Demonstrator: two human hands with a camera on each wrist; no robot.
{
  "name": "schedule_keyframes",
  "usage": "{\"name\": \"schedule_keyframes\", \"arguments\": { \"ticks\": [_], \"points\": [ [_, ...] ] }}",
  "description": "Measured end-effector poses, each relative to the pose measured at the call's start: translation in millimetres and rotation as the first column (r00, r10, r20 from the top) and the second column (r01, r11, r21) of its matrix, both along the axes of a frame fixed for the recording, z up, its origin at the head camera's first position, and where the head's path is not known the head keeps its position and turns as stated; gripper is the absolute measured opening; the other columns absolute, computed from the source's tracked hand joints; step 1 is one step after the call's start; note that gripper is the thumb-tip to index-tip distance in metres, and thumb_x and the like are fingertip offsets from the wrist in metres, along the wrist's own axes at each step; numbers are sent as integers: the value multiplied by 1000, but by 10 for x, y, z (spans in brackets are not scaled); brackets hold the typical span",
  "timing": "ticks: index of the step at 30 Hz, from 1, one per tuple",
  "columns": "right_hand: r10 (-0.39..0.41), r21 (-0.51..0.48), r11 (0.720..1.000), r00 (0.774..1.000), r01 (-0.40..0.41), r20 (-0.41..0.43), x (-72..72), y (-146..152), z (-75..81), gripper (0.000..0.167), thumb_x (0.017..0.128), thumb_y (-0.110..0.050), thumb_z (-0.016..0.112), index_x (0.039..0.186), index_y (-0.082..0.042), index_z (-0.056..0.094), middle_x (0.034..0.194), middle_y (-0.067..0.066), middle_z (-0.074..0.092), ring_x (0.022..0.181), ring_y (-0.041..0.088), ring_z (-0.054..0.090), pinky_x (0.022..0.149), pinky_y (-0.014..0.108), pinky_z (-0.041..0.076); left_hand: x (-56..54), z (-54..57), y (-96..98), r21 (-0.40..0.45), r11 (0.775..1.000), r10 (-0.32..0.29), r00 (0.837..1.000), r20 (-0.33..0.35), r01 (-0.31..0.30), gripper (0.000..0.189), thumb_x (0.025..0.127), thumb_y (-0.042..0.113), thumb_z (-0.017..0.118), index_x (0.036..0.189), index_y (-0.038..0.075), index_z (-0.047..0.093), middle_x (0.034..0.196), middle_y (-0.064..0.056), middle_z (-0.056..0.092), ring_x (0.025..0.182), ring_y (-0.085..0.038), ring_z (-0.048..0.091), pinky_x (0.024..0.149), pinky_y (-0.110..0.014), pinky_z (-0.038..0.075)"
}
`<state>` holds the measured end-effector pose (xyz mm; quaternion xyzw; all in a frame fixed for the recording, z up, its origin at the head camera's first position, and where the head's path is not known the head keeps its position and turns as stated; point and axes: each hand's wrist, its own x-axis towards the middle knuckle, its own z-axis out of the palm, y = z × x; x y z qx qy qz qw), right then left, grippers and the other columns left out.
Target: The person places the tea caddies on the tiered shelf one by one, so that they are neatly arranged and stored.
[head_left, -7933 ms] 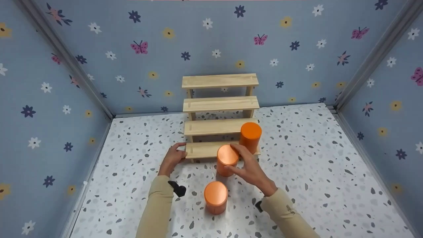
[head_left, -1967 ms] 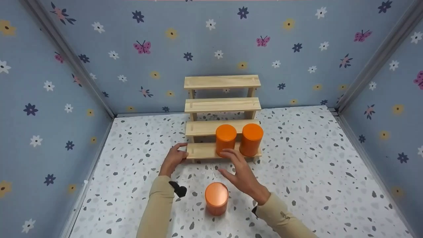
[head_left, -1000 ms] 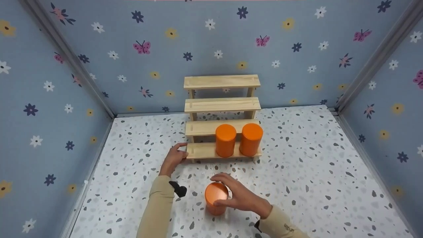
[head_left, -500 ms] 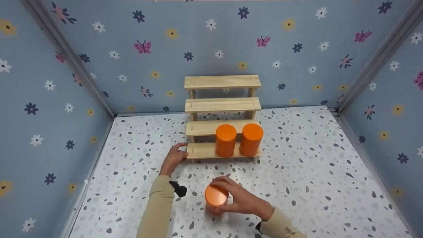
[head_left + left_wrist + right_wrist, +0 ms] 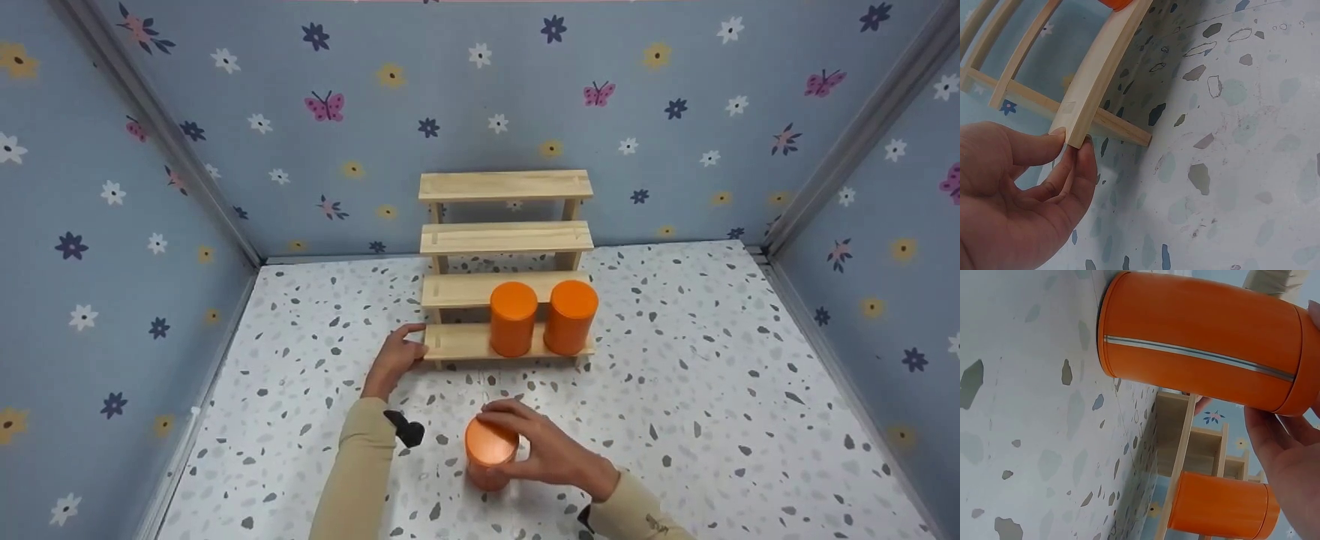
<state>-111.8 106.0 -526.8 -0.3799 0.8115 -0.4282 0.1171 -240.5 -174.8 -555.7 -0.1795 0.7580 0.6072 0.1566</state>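
My left hand point(image 5: 391, 361) pinches the left end of the lowest step of a wooden stepped shelf point(image 5: 506, 238). In the left wrist view its thumb lies on top of the board point(image 5: 1109, 62), with the fingers curled underneath. My right hand point(image 5: 551, 454) grips an orange tin canister point(image 5: 489, 444) around its top, fingers on the far side and thumb on the near side. The canister stands upright on the tabletop in front of the shelf. In the right wrist view a silver seam runs along this canister point(image 5: 1202, 340). Two matching canisters, one left point(image 5: 511, 322) and one right point(image 5: 570, 322), stand upright on the lowest step.
The white speckled tabletop point(image 5: 675, 360) is enclosed by blue flowered panels point(image 5: 480, 90) at the back and both sides, with grey metal corner posts point(image 5: 150, 127). The shelf stands against the back panel. A black strap piece point(image 5: 405, 429) sticks out at the left wrist.
The canister that the right hand held earlier now stands on the lowest step beside the first. My right hand let it go, moved nearer and took hold of the third; the left hand stayed put.
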Motion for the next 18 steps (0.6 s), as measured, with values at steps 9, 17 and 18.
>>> {"name": "schedule_keyframes", "arguments": {
  "ticks": [9,17,18],
  "points": [
    [-8,-8,1000,999,8,-38,-28,-26,53,61,83,-43,70,139,-27,49,144,0,41,127,20,46,96,36,48,11,5,5,7,1000,5,1000,-3,-5,52,90,0,52,140,14,46,96,-11,60,81,-17,60,85,-39,49],
    [-11,-39,999,996,8,-87,-82,-65,129,62,84,-40,70,139,-23,49,142,2,43,125,21,47,94,36,49,-11,2,16,15,1000,14,1000,28,-15,52,91,1,50,141,15,45,103,-12,60,83,-16,60,87,-38,49],
    [-11,-40,999,996,7,-89,-92,-69,141,62,84,-40,70,139,-22,49,141,2,43,125,20,47,94,36,49,-11,0,15,13,1000,14,999,31,-15,52,91,1,50,141,15,45,104,-12,60,83,-16,60,87,-38,49]
  ]
}}
